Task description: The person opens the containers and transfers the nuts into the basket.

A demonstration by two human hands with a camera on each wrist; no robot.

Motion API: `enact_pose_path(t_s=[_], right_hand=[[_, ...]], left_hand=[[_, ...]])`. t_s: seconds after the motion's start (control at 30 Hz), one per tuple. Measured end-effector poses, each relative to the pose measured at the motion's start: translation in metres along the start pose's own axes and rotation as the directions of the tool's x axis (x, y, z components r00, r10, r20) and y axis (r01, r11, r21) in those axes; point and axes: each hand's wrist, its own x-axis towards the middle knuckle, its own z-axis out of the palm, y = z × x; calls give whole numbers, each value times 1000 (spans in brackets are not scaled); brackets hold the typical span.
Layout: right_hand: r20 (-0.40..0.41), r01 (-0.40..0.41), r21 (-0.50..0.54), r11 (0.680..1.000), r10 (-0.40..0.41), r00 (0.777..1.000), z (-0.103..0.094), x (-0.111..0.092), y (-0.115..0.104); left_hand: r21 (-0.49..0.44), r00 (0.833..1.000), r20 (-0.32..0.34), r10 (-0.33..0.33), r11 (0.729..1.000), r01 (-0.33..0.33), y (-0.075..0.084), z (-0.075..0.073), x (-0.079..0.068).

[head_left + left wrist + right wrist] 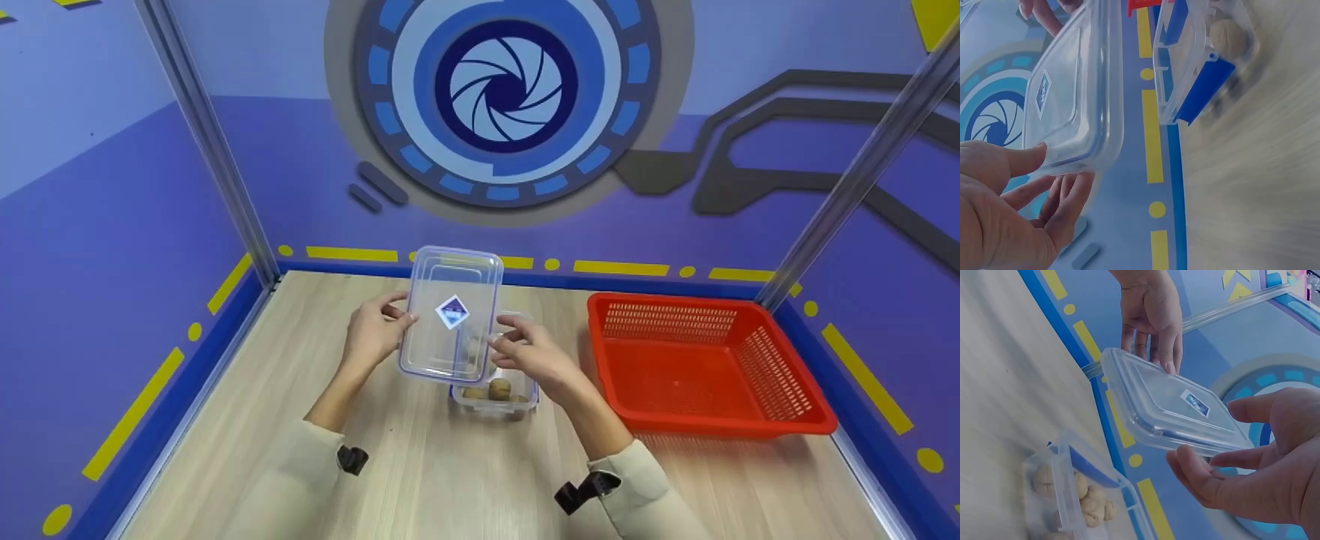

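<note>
A clear plastic lid [431,345] with a diamond-shaped sticker is held up, tilted, above the table. My left hand [375,334] pinches its left edge, thumb on the stickered face and fingers behind, as the left wrist view shows. On the opposite edge, my right hand [534,356] holds the lid with thumb and fingers on either side of the rim. Below and partly behind the lid stands a clear food container [491,407] with blue clips [1206,90]. Several walnuts [499,388] lie inside it; the lid covers part of this view.
A red plastic basket [712,429] with perforated sides stands to the right of the container, close to my right forearm. The wooden table [420,480] meets printed blue-purple panels at the back and sides, with metal posts [217,150] at the corners.
</note>
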Motion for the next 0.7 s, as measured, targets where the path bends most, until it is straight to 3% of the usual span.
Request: enact_pose_path(t_s=[0.2, 0.47, 0.6, 0.7], right_hand=[[61, -110, 92, 990, 104, 993, 11, 16, -8], [34, -145, 97, 985, 143, 989, 22, 32, 0], [35, -160, 130, 978, 157, 987, 30, 33, 8], [21, -154, 209, 966, 153, 988, 35, 35, 13]], left_hand=[[55, 996, -92, 6, 998, -1, -7, -10, 5], [40, 994, -110, -4, 999, 8, -16, -16, 3], [-15, 994, -110, -10, 1000, 9, -22, -21, 0], [-99, 995, -98, -27, 995, 17, -26, -23, -1]])
